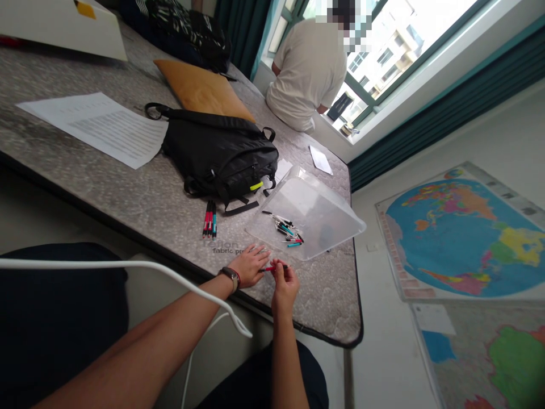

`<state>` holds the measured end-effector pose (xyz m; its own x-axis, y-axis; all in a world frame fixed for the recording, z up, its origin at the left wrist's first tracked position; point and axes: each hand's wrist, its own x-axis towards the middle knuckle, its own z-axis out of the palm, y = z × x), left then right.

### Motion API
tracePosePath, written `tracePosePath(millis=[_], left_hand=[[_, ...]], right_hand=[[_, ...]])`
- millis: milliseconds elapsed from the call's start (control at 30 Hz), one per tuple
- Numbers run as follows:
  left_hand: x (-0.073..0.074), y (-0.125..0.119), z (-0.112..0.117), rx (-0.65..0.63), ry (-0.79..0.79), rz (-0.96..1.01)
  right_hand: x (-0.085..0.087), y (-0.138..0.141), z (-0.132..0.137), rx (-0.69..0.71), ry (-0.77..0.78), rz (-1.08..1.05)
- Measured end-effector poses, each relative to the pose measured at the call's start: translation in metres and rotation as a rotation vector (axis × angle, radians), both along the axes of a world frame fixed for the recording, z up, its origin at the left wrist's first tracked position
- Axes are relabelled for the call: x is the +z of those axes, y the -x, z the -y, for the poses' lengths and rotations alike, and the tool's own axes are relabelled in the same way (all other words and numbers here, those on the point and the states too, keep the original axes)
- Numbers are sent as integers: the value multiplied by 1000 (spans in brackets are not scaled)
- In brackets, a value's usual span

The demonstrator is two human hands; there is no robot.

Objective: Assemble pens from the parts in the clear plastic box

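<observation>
My left hand [251,264], with a watch at the wrist, and my right hand [284,283] meet at the near edge of a grey mattress [140,199]. Both pinch a small red pen [272,268] held between them. Just beyond lies a clear plastic tray [323,210] with several pens and pen parts [287,230] in it. Three assembled pens [209,218], red and teal, lie on the mattress to the left, beside a black backpack [221,153].
Printed paper sheets [102,128] and an orange cushion [204,91] lie farther back. A person in a light shirt [310,68] sits at the window. A white cable [128,267] crosses my lap. World maps [464,238] lie on the floor at right.
</observation>
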<state>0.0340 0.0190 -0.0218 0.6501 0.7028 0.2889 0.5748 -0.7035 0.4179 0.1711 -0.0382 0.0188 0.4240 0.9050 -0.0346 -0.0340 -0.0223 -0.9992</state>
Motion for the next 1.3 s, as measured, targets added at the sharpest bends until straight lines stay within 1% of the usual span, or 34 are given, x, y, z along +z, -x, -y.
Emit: tracePosePath(millis=[133, 200, 267, 367, 433, 500, 600, 667, 800, 933, 1000, 1067, 1167, 1300], left_hand=[[1, 0, 1, 6, 3, 4], [2, 0, 1, 4, 5, 17], [4, 0, 2, 12, 5, 38], [4, -1, 3, 31, 13, 55], [3, -1, 3, 30, 26, 58], [1, -2, 3, 17, 36, 59], [0, -2, 2, 3, 42, 43], [1, -3, 1, -3, 42, 27], [5, -2, 2, 3, 43, 24], [8, -1, 2, 29, 27, 21], [8, -1, 2, 24, 18, 13], [8, -2, 2, 29, 15, 11], [8, -2, 2, 44, 15, 24], [8, -2, 3, 50, 0, 50]], right_hand=[[-3, -4, -3, 35, 16, 92], [1, -5, -9, 50, 14, 156], [10, -4, -17, 148, 4, 245], [31, 1, -33, 401, -29, 380], [45, 6, -43, 545, -45, 435], [55, 11, -50, 634, -31, 432], [61, 18, -56, 669, 35, 324], [60, 20, -58, 681, 52, 294], [52, 20, -62, 682, -13, 386], [47, 19, -65, 600, -27, 392], [44, 17, -66, 567, 12, 375], [40, 13, -67, 585, 73, 384], [31, 3, -71, 633, 135, 414], [18, -10, -78, 603, 189, 399]])
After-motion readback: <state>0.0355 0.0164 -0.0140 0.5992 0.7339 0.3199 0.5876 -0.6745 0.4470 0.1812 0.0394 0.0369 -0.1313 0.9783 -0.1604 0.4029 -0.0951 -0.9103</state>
